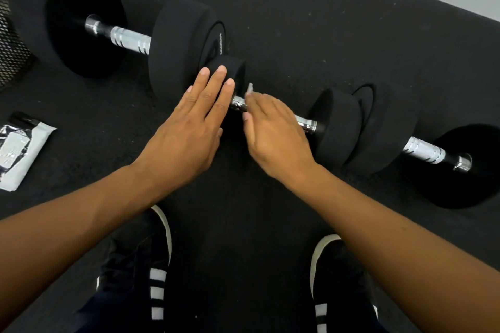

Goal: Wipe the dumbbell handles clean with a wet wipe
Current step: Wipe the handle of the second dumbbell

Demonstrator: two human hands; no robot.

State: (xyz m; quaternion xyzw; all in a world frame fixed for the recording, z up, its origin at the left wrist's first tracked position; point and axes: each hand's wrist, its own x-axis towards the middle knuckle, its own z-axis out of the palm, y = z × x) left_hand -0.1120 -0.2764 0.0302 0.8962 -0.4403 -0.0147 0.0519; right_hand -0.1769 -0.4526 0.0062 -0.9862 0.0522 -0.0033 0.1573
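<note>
A small black dumbbell lies on the mat in the middle, its chrome handle (239, 103) partly showing between my hands. My left hand (189, 127) lies flat with straight fingers on the dumbbell's left weight (232, 67). My right hand (273, 132) is curled over the handle and holds a white wet wipe (250, 88), of which only a corner sticks out above the fingers. The handle's right end (307, 124) meets the right weight (338, 127).
A large dumbbell (130, 40) lies at the back left and another dumbbell (422, 151) at the right. A wet wipe pack (19, 149) lies on the black mat at the left edge. A mesh basket (10, 43) stands far left. My shoes (154, 265) are below.
</note>
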